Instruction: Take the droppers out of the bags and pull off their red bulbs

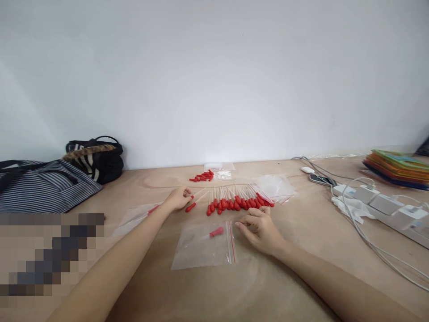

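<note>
My left hand (179, 199) is closed in a pinch, fingertips on the red bulb of a dropper at the left end of a row. Another loose red-bulbed dropper (191, 207) lies just below those fingers. The row of droppers (231, 204), with red bulbs toward me and thin clear tubes pointing away, spreads across the middle. My right hand (259, 230) is loosely curled with thumb and forefinger a little apart, nothing visible between them. Beside it, a clear zip bag (197, 252) with a red seal line lies flat with one red-bulbed dropper (216, 232) in it.
Behind the row are a pile of red rubber bulbs (203, 176) and thin clear tubes (225, 175). More clear bags (276, 187) lie to the right. A power strip (385, 205) with cables and colourful folders (398, 165) are at right; striped bag (50, 185) at left.
</note>
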